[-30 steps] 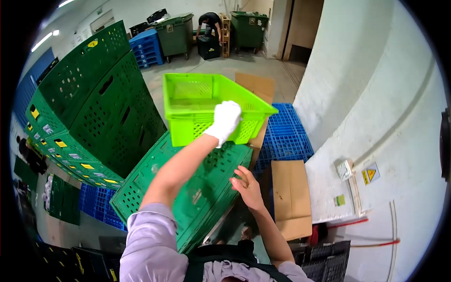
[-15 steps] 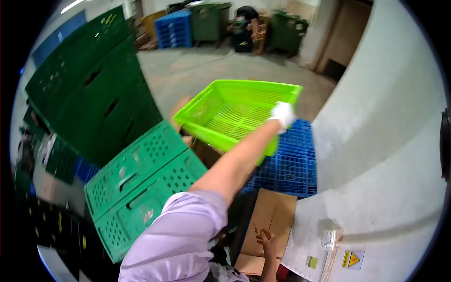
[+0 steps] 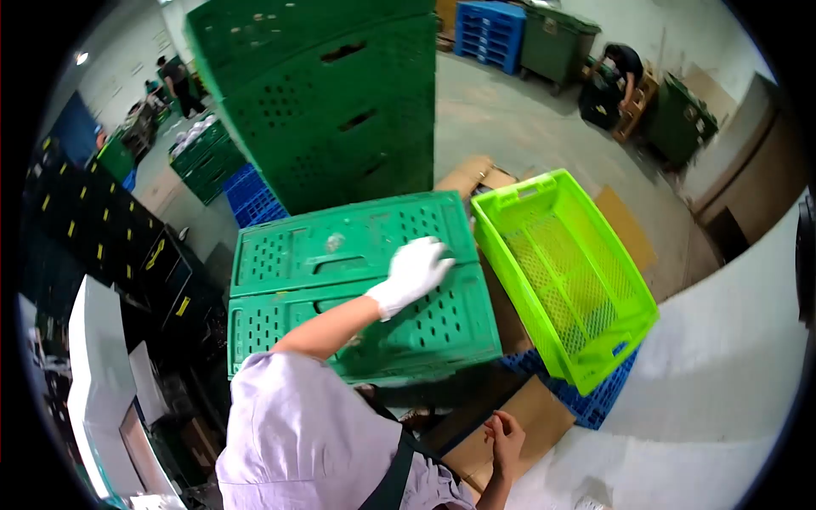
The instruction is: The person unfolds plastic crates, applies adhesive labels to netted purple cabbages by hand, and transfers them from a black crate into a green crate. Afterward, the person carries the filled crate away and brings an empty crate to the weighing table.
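My left hand point(image 3: 415, 274), in a white glove, reaches over two folded green plastic crates point(image 3: 357, 293) lying side by side. Its fingers are loosely bent with nothing in them; whether they touch the crates I cannot tell. To the right, a bright lime-green mesh basket point(image 3: 500, 201) stands apart from both hands, with nothing inside it. My bare right hand point(image 3: 507, 439) hovers low over a brown cardboard box point(image 3: 540, 416), fingers loosely curled and holding nothing visible.
A tall stack of dark green crates point(image 3: 331, 102) rises behind the folded ones. Blue pallets point(image 3: 619, 374) lie under the basket, beside a white wall point(image 3: 722, 382). Far back, a crouching person point(image 3: 616, 85) is near green wheeled bins point(image 3: 557, 42). Black crates point(image 3: 102, 212) stand left.
My left hand has let go of the lime-green basket and moved left over the folded crates. The basket now rests at the right. My view has turned left.
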### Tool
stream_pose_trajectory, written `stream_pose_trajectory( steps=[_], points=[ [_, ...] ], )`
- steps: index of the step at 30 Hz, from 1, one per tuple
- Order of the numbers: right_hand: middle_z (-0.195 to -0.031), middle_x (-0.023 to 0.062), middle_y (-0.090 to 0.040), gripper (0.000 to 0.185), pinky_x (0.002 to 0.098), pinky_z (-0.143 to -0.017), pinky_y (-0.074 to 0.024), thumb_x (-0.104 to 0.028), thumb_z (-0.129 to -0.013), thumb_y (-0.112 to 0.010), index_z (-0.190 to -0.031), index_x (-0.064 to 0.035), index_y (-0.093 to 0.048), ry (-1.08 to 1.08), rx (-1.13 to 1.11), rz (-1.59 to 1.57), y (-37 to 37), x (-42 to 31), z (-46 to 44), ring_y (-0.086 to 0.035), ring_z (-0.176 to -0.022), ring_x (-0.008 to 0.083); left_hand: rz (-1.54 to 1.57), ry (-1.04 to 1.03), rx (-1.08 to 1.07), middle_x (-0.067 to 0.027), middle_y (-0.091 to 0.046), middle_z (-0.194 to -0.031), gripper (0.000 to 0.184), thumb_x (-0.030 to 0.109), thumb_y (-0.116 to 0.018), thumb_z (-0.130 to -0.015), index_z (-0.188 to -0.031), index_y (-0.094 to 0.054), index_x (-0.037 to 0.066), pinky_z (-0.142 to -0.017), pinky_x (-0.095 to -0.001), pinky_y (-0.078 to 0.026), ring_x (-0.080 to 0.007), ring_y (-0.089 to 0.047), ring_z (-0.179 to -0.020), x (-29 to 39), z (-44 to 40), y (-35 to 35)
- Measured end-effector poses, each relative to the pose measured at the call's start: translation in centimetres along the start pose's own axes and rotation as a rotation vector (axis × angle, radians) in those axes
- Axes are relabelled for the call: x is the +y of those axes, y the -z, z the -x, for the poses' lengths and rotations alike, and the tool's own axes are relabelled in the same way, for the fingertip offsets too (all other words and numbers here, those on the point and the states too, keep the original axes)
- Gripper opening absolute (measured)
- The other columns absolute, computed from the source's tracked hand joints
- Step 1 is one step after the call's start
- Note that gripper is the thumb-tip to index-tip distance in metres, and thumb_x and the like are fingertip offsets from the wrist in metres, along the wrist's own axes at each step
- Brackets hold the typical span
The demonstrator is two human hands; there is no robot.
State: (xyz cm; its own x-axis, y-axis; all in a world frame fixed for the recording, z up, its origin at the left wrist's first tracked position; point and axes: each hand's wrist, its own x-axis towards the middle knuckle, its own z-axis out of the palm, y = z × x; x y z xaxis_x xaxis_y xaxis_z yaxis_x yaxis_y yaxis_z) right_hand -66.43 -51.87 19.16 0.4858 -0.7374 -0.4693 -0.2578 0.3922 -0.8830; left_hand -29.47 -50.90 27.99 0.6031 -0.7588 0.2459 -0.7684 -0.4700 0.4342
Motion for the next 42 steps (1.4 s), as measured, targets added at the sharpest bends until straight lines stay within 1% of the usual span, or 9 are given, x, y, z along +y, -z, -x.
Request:
stream_pose_trajectory(
  steps=[3,10,12,20,26,31,34,36,42],
  points=[
    [-0.082,0.0078,-0.060,0.019,0.0225,-0.059,-0.0478,-0.011,-0.082,-0.056,-0.097,0.0017,-0.058,0.188,-0.040,0.101,-2.8,-4.8,-0.4,-0.060,-0.072,0.0145,-0.509,0.124,0.098,-0.0150,-0.058,-0.078,0.032,0.038,-0.055,-0.077,-0.075,-0.059,0.007,-0.057,-0.0402,-0.042,-0.0305,-0.055,-0.070,-11.1,6.3,4.2],
    [-0.080,0.0091,-0.062,0.017,0.0242,-0.060,-0.0465,-0.010,-0.077,-0.060,-0.089,0.0007,-0.059,0.547,-0.358,0.574,-16.7,-13.4,-3.6,-0.058,-0.065,0.0128,-0.209,0.077,-0.389,-0.0153,-0.059,-0.064,0.063,0.065,-0.050,-0.067,-0.068,-0.061,0.003,-0.063,-0.0416,-0.044,-0.0330,-0.059,-0.069,-15.0,7.3,10.3],
    [-0.083,0.0120,-0.062,0.018,0.0274,-0.060,-0.0483,-0.012,-0.075,-0.061,-0.088,0.0008,-0.059,0.791,-0.436,0.718,-21.8,-14.0,-4.4,-0.061,-0.066,0.0194,-0.140,-0.151,0.028,-0.0150,-0.060,-0.065,0.049,0.050,-0.063,-0.063,-0.071,-0.063,0.003,-0.065,-0.0405,-0.046,-0.0322,-0.059,-0.069,-15.9,4.8,12.4],
    [-0.106,0.0123,-0.055,0.040,0.0375,-0.086,-0.0385,-0.039,-0.077,-0.057,-0.093,-0.0020,-0.060,1.240,-0.514,1.313,-37.1,-9.4,-9.4,-0.049,-0.100,0.0289,-0.294,-0.202,0.163,-0.0099,-0.056,-0.076,0.026,0.030,-0.062,-0.071,-0.079,-0.058,0.006,-0.061,-0.0373,-0.040,-0.0269,-0.055,-0.074,-20.1,-5.8,18.5],
    [-0.089,0.0151,-0.059,0.033,0.0377,-0.071,-0.0450,-0.036,-0.079,-0.056,-0.082,-0.0036,-0.058,1.049,-0.569,1.300,-36.6,-14.6,-4.4,-0.054,-0.083,0.0310,-0.202,-0.676,0.334,-0.0086,-0.048,-0.084,0.025,0.018,-0.057,-0.069,-0.089,-0.050,0.006,-0.071,-0.0351,-0.036,-0.0238,-0.048,-0.082,-20.5,-2.6,20.3],
    [-0.079,0.0140,-0.060,0.030,0.0375,-0.053,-0.0475,-0.031,-0.080,-0.056,-0.083,-0.0020,-0.057,0.965,-1.067,1.627,-32.1,-23.8,3.8,-0.059,-0.059,0.0296,-0.202,-0.865,0.071,-0.0113,-0.049,-0.091,0.028,0.029,-0.053,-0.072,-0.084,-0.053,0.004,-0.075,-0.0366,-0.037,-0.0251,-0.048,-0.086,-21.9,5.4,19.8],
    [-0.080,0.0231,-0.059,0.036,0.0387,-0.075,-0.0439,-0.035,-0.071,-0.061,-0.086,-0.0026,-0.062,0.263,-1.313,1.744,-32.8,-25.4,6.0,-0.059,-0.080,0.0307,-0.004,-0.854,-0.218,-0.0141,-0.049,-0.099,0.041,0.039,-0.054,-0.073,-0.093,-0.053,0.002,-0.080,-0.0403,-0.036,-0.0281,-0.047,-0.096,-23.1,12.1,16.3],
    [-0.083,0.0112,-0.062,0.038,0.0321,-0.047,-0.0488,-0.037,-0.081,-0.056,-0.086,0.0005,-0.058,-0.342,-1.102,1.310,-33.5,-24.6,0.5,-0.061,-0.053,0.0232,0.100,-0.870,-0.296,-0.0163,-0.046,-0.114,0.055,0.045,-0.052,-0.075,-0.108,-0.050,0.001,-0.088,-0.0454,-0.033,-0.0307,-0.042,-0.109,-23.3,16.5,13.1],
    [-0.078,0.0135,-0.060,0.042,0.0264,-0.039,-0.0470,-0.039,-0.072,-0.067,-0.076,0.0016,-0.054,0.087,-0.526,1.544,-33.3,-14.5,-12.8,-0.063,-0.057,0.0181,0.144,-0.712,-0.339,-0.0164,-0.036,-0.128,0.072,0.056,-0.044,-0.077,-0.122,-0.040,0.000,-0.098,-0.0572,-0.015,-0.0345,-0.026,-0.124,-21.8,22.3,10.0]
  ],
)
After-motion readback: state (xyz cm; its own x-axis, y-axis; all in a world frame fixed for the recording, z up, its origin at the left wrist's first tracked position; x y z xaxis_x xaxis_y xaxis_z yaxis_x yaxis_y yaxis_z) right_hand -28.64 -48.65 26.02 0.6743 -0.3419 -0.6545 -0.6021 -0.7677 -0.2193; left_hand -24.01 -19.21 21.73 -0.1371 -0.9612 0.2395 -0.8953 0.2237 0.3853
